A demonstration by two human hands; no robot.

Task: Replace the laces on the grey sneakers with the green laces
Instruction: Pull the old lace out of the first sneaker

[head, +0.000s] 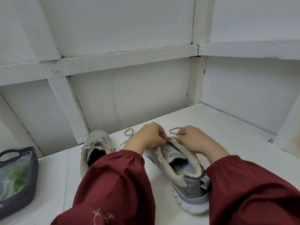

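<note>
1. Centre frame, over the open grey sneaker: the left hand, fingers curled, pinches the grey lace at the eyelets.
2. The right hand pinches it too, thumb on top.
3. The second sneaker, centre left, is laced.
4. Lower left: bagged green laces in a dark basket.

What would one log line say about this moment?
stage: unlacing | left hand, right hand: pinching grey lace on right sneaker | left sneaker: laced | green laces: in basket
</note>
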